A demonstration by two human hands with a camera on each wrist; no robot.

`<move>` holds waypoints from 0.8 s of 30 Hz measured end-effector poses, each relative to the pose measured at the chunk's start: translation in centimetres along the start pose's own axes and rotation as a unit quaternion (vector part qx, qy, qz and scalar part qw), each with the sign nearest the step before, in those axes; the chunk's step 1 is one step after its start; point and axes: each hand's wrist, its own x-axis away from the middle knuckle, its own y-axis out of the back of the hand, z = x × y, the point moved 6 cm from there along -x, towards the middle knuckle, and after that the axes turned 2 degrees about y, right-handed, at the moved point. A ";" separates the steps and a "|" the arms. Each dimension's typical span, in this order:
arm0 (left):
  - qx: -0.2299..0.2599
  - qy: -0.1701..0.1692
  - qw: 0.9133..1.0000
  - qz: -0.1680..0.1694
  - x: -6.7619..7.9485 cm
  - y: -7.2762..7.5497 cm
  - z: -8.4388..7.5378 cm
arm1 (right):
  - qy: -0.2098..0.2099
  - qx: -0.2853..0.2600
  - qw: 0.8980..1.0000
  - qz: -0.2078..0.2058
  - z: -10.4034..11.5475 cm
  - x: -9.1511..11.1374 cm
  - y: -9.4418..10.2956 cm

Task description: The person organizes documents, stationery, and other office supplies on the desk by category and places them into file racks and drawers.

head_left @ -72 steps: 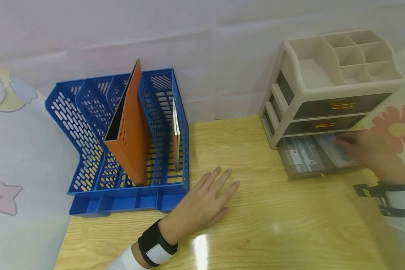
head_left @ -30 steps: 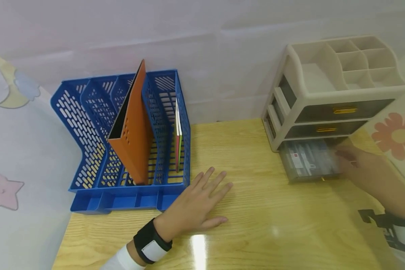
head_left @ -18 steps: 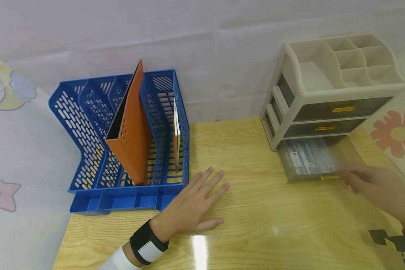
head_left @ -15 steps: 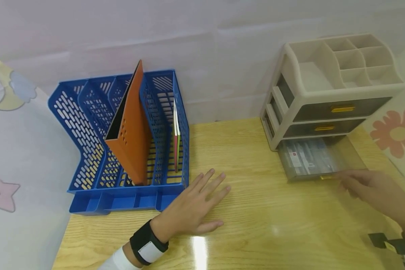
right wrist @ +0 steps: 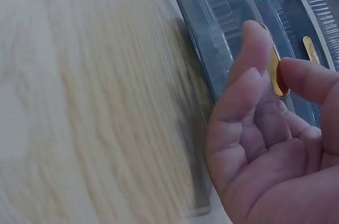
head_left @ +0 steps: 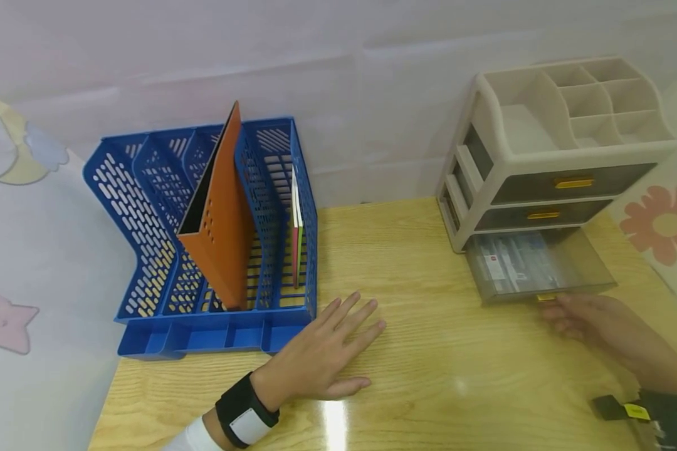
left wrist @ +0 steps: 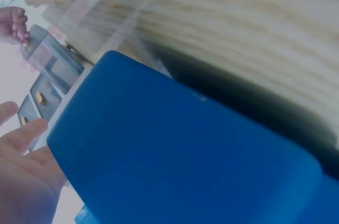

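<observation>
My right hand (head_left: 603,326) is at the front of the pulled-out bottom drawer (head_left: 592,263) of a cream desktop organizer (head_left: 504,147). In the right wrist view, its thumb and a finger pinch the gold drawer handle (right wrist: 276,73), with the other fingers curled beside it. Clear plastic packets (head_left: 521,263) lie in the left part of the drawer. My left hand (head_left: 318,351) is spread palm down at the front right corner of the blue file rack (head_left: 214,332), holding nothing. From the left wrist view, a blue rack wall (left wrist: 180,144) stands beside that hand.
An orange binder (head_left: 220,232) leans upright in the rack, with thin booklets (head_left: 296,238) in the right slot. Two upper drawers (head_left: 575,181) of the organizer are closed. A pale printed cloth (head_left: 395,106) hangs behind the wooden table (head_left: 417,351).
My right hand has left the inside of the drawer, where it was over a clear packet, and moved down to the front handle. The left thumb has spread outward.
</observation>
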 end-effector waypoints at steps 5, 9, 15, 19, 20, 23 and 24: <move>-0.010 0.010 1.000 -0.005 0.3 0.1 0.1 | 0.018 -0.042 0.999 -0.007 0.0 -0.3 0.0; -0.005 0.021 1.000 -0.015 0.7 0.1 0.3 | 0.018 -0.022 0.999 -0.040 0.3 -0.5 0.5; 0.012 0.036 0.999 -0.019 1.2 0.2 0.5 | 0.032 0.006 0.998 -0.049 0.9 -1.6 0.7; 0.011 0.042 0.999 -0.018 1.2 0.4 0.7 | 0.048 -0.018 0.998 -0.039 1.4 -2.5 0.6; 0.010 0.043 0.999 -0.018 1.2 0.4 0.7 | 0.051 -0.024 0.998 -0.036 1.5 -2.8 0.6; 0.010 0.045 0.999 -0.020 1.2 0.5 0.7 | 0.049 -0.035 0.997 -0.042 1.9 -3.9 0.7; 0.011 0.044 0.999 -0.020 1.2 0.6 0.7 | 0.050 -0.032 0.997 -0.043 2.1 -4.3 0.8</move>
